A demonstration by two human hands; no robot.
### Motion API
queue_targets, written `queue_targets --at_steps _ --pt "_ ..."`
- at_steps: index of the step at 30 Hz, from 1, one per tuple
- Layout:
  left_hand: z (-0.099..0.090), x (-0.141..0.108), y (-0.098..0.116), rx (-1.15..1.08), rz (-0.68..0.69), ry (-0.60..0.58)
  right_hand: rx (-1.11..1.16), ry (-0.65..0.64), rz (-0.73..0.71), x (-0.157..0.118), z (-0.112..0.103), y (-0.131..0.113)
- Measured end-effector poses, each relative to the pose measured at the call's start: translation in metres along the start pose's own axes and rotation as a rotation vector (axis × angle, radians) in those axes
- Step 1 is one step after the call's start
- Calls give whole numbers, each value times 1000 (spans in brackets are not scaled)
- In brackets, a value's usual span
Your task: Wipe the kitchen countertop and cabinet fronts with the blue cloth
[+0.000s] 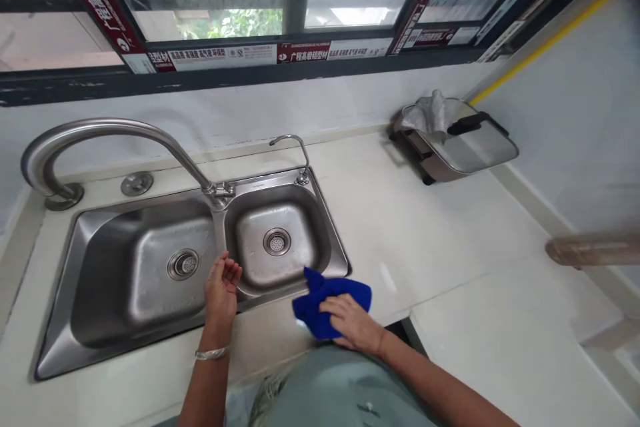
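Note:
My right hand (351,323) grips a blue cloth (320,307) at the counter's front edge, by the near right corner of the double sink (227,240). The cloth is bunched, with a corner sticking up toward the small basin. Over the sink's front rim, near the divider between the two basins, my left hand (223,283) is held with its fingers loosely bent and nothing in them. A bracelet (212,353) circles the left wrist.
A large curved faucet (120,127) arches over the left basin, and a small thin tap (300,150) stands at the right basin's back corner. An electric pan with a glass lid (455,140) sits at the back right. A brown pipe (590,250) juts in at right.

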State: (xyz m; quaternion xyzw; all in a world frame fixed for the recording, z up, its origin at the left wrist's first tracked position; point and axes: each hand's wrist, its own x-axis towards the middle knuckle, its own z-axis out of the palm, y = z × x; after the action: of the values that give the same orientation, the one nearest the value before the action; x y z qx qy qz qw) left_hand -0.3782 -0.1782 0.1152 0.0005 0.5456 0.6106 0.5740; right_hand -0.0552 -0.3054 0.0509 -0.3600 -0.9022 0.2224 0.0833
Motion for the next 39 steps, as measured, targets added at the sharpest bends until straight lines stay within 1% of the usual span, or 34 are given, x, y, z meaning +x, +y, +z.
queue_targets --at_steps 2,3,4,6,7,8,9,11,12,13,14,16,18,20,21,23,25,27,29,30,34,35,37,39 --pt "-4 -2 -8 17 -13 -14 -55 134 116 -23 -11 23" --pt "-7 -2 -12 29 -13 -26 -63 228 215 -28 -22 37" --pt "-9 -2 -15 40 -9 -37 -56 345 354 -30 -35 50" --pt "-13 -3 -19 60 -2 -52 -28 664 764 -27 -69 76" --pt "-14 -2 -20 67 3 -54 -44 769 883 -25 -87 86" --pt "-15 -2 -20 70 10 -53 -55 866 979 -25 -104 93" --pt "-16 -2 -19 67 21 -47 -68 943 1037 -28 -118 98" --pt "-18 -1 -15 43 48 -24 -95 1018 1065 -40 -137 98" --pt "-21 0 -12 25 65 -8 -118 1022 1056 -49 -139 95" --pt "-24 1 -9 7 81 11 -144 997 1035 -58 -136 92" --pt "-28 2 -6 -9 99 32 -175 947 1003 -68 -129 87" --pt "-38 3 -3 -28 132 74 -213 829 972 -81 -104 78" --pt "-49 4 -4 -37 146 116 -246 735 994 -84 -71 66" --pt "-56 6 -9 -44 136 147 -342 689 1080 -74 -39 52" --pt "-58 6 -13 -49 122 162 -365 680 1077 -65 -25 43" --pt "-57 8 -20 -58 94 187 -355 652 986 -42 -7 25" --pt "-51 9 -27 -61 77 191 -307 631 849 -16 1 9" --pt "-41 10 -32 -50 85 167 -261 630 777 9 0 0" --pt "-30 10 -34 -33 107 132 -175 619 770 32 -7 -1" --pt "-26 10 -35 -22 114 119 -88 610 788 42 -12 2" --pt "-12 7 -33 8 111 93 347 587 885 81 -32 27" --pt "-11 6 -32 9 107 93 416 596 899 89 -38 34" --pt "-12 5 -28 2 106 98 482 629 921 97 -52 47" --pt "-17 5 -23 -3 124 104 542 728 978 95 -71 57"
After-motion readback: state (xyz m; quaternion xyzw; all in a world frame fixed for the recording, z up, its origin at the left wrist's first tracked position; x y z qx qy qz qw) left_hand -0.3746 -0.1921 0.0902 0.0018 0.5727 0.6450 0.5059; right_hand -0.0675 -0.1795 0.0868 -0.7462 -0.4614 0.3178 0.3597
